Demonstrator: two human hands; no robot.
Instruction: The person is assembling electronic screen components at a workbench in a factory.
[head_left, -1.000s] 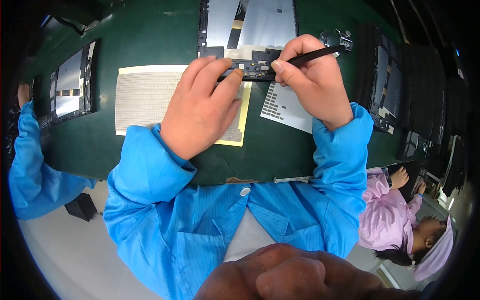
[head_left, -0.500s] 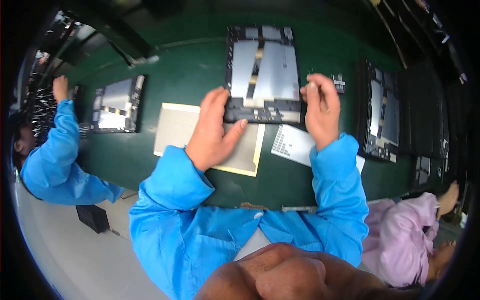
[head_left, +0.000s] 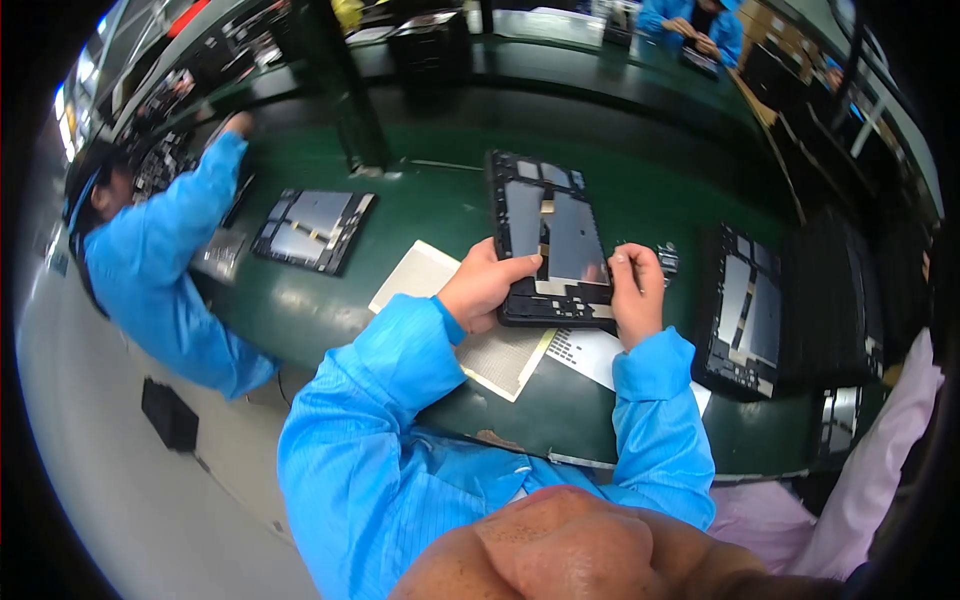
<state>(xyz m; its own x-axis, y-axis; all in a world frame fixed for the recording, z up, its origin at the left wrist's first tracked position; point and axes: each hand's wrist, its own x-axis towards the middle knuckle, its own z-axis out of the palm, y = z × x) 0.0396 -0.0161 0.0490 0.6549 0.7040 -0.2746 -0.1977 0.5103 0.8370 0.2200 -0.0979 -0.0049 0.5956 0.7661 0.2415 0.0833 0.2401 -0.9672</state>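
Note:
An opened tablet (head_left: 575,235), with silver battery panels in a black frame and a dark and gold ribbon cable down its middle, is tilted above the bench. My left hand (head_left: 487,285) is closed on its left edge, thumb lying over the inner face and fingers beneath. At the right edge is my right hand (head_left: 638,297), thumb and forefinger pinched together; whatever they hold, if anything, is too small to tell. Below the tablet lie a beige sheet with a pale yellow border (head_left: 505,362) and a white sheet of small dark labels (head_left: 590,357), partly covered.
Another opened tablet (head_left: 315,230) lies to the left. More opened tablets (head_left: 742,310) stand stacked at right, beside black casings (head_left: 830,290). Small dark parts (head_left: 667,260) sit past my right hand. A co-worker's blue sleeve (head_left: 165,230) is at left, a pink sleeve (head_left: 880,450) at right.
The view has tipped up, showing more of the far bench. My left hand has gone from resting flat by the tablet to gripping its edge; the tablet now looks tilted. The right-hand fingers have drawn closer together.

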